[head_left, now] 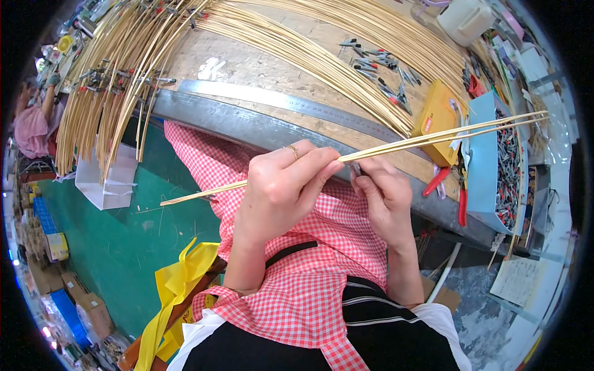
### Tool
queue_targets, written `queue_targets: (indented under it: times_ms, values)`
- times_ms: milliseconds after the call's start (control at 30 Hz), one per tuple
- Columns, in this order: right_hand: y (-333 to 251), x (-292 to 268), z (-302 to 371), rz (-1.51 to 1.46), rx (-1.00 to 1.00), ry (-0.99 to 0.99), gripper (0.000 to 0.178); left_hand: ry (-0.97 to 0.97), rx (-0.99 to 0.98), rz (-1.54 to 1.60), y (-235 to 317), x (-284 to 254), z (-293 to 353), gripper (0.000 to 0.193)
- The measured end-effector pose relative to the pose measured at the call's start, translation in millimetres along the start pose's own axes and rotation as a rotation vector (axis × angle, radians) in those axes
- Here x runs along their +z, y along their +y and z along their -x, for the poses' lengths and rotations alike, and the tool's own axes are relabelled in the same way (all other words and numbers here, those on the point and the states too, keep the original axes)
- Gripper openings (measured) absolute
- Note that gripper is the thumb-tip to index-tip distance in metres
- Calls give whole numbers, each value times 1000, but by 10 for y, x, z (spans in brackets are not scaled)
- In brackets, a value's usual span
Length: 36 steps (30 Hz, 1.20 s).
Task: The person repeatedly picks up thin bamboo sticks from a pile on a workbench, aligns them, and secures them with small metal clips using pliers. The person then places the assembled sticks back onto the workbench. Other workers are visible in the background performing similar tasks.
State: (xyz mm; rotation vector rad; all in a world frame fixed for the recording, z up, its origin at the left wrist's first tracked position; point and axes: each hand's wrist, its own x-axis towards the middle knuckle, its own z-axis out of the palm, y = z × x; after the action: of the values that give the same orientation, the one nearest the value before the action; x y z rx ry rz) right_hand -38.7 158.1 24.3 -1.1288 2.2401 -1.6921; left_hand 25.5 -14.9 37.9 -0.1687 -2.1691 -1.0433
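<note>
Across my lap, over a red-and-white checked apron, my left hand is closed round a few thin pale wooden rods. Their short ends stick out to the left of the fist, and the long ends reach over the right side of the bench. Just below the rods, close beside the left fingertips, my right hand is pinched shut. A small greyish piece shows between its thumb and fingers, too hidden to name.
On the wooden bench lie a steel ruler, long rod bundles and loose small clips. A yellow box, red-handled pliers and a blue box of clips stand right. Clipped rods overhang the left edge.
</note>
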Motion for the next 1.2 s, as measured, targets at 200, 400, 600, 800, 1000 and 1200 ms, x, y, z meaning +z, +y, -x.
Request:
queue_targets:
  times_ms: [200,400,600,800,1000,1200]
  values:
    - [-10,79,38,-115,-57,112,18,-7,15,51,23,30,2,10]
    - [-29,102,66,-116,-49,148,17,-8,15,73,36,35,12,10]
    - [-15,127,72,-161,-76,178,16,3,16,79,24,41,12,9]
    - [-4,158,63,-179,-124,187,15,-8,12,72,28,46,-2,9]
    - [-103,59,26,-69,-16,28,16,4,19,59,-44,36,19,10]
    - [-69,23,-7,-451,35,317,29,-149,-38,124,-115,-102,4,9]
